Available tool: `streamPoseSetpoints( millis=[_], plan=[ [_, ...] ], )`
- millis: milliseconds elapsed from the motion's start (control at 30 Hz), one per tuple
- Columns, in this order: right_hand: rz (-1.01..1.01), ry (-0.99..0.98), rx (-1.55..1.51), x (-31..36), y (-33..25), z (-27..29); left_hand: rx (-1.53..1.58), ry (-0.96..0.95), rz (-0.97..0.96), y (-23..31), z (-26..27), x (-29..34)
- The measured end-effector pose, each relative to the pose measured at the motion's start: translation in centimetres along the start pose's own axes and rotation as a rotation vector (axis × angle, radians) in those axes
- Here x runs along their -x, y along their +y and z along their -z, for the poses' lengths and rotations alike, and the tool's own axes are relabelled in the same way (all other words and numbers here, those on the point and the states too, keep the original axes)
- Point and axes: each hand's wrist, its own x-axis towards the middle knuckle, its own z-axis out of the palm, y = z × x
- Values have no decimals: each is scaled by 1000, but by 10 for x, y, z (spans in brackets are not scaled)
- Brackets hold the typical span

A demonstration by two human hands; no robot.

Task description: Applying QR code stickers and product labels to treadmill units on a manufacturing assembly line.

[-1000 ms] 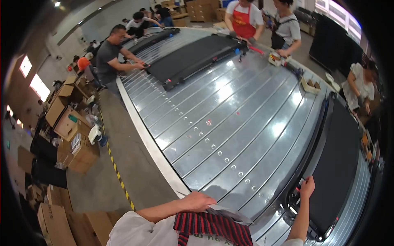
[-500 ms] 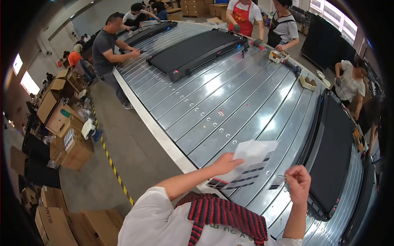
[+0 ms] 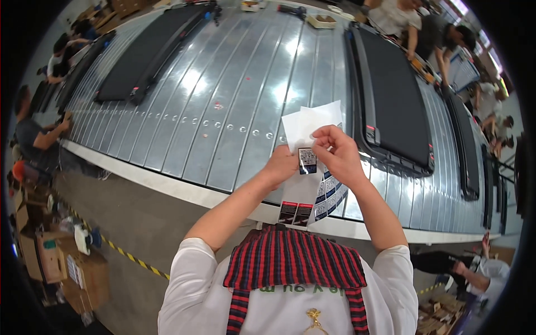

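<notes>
My left hand [image 3: 281, 166] is closed on several sheets of stickers [image 3: 309, 124]. Their white backs stick up above my hands, and rows of dark blue coded labels and red-and-black labels hang below. My right hand [image 3: 339, 153] is closed in a pinch beside them, thumb and forefinger at the upper right edge of a small dark label [image 3: 307, 161] with a square code. That label lies in front of the sheets, between my two hands, with its left edge near my left fingertips. Whether the left fingers also touch it I cannot tell.
Beneath my hands is a ribbed metal table [image 3: 234, 151]. A long black panel [image 3: 393, 92] lies at the right, another black panel [image 3: 148, 53] at the far left. A small box [image 3: 322, 22] stands at the back edge. Other people work around the table. Cardboard cartons [image 3: 84, 273] stand at lower left.
My view has swung to the right. My right hand, with the small label, has come over to the sheets in my left hand; the hands were apart before.
</notes>
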Motion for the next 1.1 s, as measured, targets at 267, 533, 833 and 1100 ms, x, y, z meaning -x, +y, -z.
streamPoseSetpoints(
  millis=[267, 533, 833, 1100],
  plan=[
    [356, 339, 724, 29, 5, 26, -2, -49, -33, -5, -41, -9],
    [-12, 205, 252, 75, 18, 114, -385, 57, -292, -7, -114, -27],
    [-1, 145, 178, 115, 71, 206, -814, 25, -460, -41, -212, -62],
    [77, 192, 526, 108, 82, 238, -746, 10, -384, -45, -239, -89]
  ],
)
